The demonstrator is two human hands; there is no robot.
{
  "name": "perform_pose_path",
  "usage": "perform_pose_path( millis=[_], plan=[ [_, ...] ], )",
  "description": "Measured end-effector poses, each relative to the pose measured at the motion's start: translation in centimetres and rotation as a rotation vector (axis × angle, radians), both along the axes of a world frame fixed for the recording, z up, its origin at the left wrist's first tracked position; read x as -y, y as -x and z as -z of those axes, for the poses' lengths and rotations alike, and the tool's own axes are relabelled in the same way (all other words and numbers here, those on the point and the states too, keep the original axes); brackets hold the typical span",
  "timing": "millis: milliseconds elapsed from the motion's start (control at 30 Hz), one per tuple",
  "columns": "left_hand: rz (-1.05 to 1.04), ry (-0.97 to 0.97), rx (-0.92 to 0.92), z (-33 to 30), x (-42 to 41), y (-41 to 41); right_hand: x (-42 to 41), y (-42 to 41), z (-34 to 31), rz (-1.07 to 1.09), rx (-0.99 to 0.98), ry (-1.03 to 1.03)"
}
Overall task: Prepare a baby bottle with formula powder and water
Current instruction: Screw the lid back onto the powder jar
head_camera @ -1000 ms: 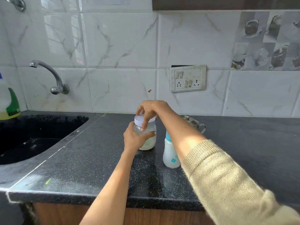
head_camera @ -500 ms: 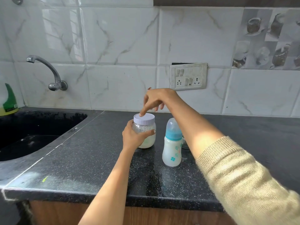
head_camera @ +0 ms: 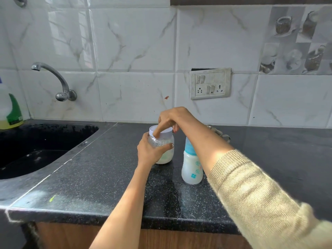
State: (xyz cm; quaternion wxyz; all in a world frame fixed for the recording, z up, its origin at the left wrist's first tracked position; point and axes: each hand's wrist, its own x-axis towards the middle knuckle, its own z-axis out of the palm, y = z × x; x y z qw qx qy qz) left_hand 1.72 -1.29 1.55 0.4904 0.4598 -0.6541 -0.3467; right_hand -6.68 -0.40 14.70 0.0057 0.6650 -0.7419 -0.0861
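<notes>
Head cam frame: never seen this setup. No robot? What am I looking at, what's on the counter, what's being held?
Correct, there is no robot. A person wears one wide-angle camera on the head, looking forward and down, so both arms reach in from the bottom of the picture.

The left hand grips a clear jar that stands on the black countertop and seems to hold pale powder. The right hand is on the jar's white lid, fingers curled over its rim; the lid is still on.

Just right of the jar stands a baby bottle with a blue collar, partly hidden by the right forearm. Nobody holds it.

On the left are a dark sink, a wall tap and a green-labelled bottle. A switch plate is on the tiled wall.
</notes>
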Motion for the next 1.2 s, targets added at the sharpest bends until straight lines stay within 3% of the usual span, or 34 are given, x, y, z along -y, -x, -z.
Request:
perform_pose_path(
  millis=[533,700,767,867,967,1033,1100,1200],
  plan=[
    [-0.041,0.028,-0.01,0.0,-0.7,0.3,0.0,-0.3,2.0,0.065,0.149,0.246],
    [-0.007,-0.007,0.025,-0.1,-0.4,-0.1,-1.4,0.1,1.3,0.06,0.199,0.194],
    [-0.004,-0.038,0.04,-0.3,-0.7,-0.7,-3.1,1.2,0.4,0.034,0.344,0.333],
    [-0.095,0.057,-0.057,-0.5,-2.9,-1.6,-6.6,3.9,0.2,-0.059,0.691,0.817],
    [-0.105,0.171,-0.178,0.5,-6.2,-2.0,-11.3,5.7,4.5,-0.059,1.068,1.252],
    [0.002,0.142,-0.19,1.4,-8.1,-1.7,-13.4,5.9,9.3,0.036,1.181,1.197],
    [0.123,0.09,-0.134,2.4,-9.5,-1.0,-14.2,5.7,13.4,0.109,1.232,0.997],
    [0.227,0.056,-0.028,3.2,-10.8,0.2,-14.3,5.3,16.6,0.078,1.241,0.791]
  ],
)
